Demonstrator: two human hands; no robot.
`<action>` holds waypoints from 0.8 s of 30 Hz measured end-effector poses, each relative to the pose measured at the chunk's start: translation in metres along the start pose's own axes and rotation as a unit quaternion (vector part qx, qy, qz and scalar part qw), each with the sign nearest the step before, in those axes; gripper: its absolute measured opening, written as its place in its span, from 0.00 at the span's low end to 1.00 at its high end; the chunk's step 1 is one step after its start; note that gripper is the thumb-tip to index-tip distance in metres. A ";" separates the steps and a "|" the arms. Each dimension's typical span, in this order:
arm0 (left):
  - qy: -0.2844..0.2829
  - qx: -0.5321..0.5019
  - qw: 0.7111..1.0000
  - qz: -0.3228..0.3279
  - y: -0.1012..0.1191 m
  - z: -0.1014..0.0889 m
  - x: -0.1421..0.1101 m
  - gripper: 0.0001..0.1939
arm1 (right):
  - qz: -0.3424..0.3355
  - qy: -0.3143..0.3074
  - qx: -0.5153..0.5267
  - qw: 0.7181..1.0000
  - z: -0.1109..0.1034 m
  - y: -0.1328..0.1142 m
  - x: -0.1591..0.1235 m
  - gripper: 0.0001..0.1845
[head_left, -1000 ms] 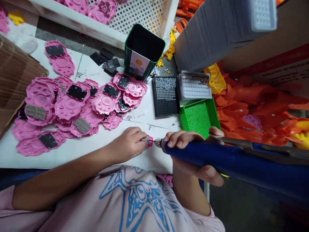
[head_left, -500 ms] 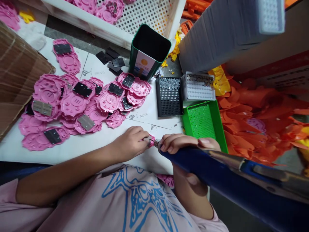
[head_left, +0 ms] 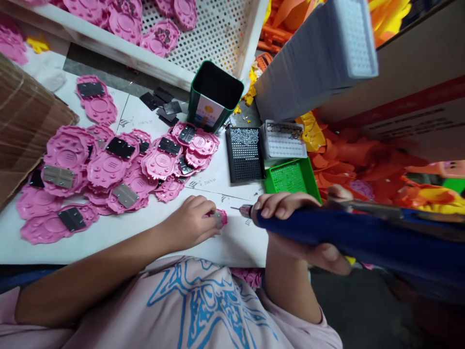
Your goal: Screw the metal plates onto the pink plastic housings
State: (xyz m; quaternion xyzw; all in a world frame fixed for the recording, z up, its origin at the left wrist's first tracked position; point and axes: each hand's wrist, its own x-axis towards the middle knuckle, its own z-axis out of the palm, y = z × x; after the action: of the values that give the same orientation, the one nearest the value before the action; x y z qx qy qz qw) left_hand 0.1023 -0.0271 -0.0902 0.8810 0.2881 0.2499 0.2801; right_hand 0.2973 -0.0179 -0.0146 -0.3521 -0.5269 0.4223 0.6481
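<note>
My left hand [head_left: 192, 220] is closed on a pink plastic part [head_left: 224, 217], mostly hidden under the fingers, with a bit of grey plate showing. In my right hand [head_left: 294, 218] is a blue power screwdriver [head_left: 319, 227], its thin bit pointing left, a short gap away from the pink part. Left of my hands lies a heap of pink plastic housings [head_left: 112, 162], many with black or grey plates screwed on. Beyond my right hand stand a black screw tray [head_left: 246, 167] with small screws and a green tray [head_left: 312, 175].
A white perforated crate [head_left: 250, 41] with pink parts stands at the back. Nearby are a dark green bin [head_left: 217, 94], loose black plates [head_left: 167, 106], and a clear tray [head_left: 285, 140]. A cardboard box [head_left: 32, 126] is at left; orange parts [head_left: 337, 155] lie at right.
The screwdriver has drawn back to the right; its bit was at the pink part and is now apart from it. My left hand keeps its hold. The view has shifted slightly.
</note>
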 end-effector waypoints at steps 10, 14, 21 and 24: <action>-0.034 -0.060 0.997 0.039 -0.004 -0.010 0.001 0.18 | 0.000 0.181 -0.064 0.981 -0.013 0.033 0.098 0.18; -0.064 -0.070 0.995 0.033 -0.005 -0.009 -0.001 0.16 | 0.004 0.197 -0.079 0.977 -0.016 0.044 0.103 0.21; -0.051 -0.065 0.997 0.011 -0.003 -0.007 0.003 0.12 | -0.011 0.172 -0.049 0.984 -0.020 0.050 0.097 0.23; -0.048 -0.056 0.997 0.001 -0.002 -0.007 0.003 0.10 | -0.008 0.178 -0.066 0.982 -0.019 0.053 0.097 0.25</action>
State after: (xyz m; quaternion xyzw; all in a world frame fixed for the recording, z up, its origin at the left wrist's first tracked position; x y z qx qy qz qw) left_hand 0.0993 -0.0210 -0.0857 0.8750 0.2590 0.2235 0.3425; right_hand 0.3150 0.0918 -0.0288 -0.4593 -0.4326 0.3127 0.7100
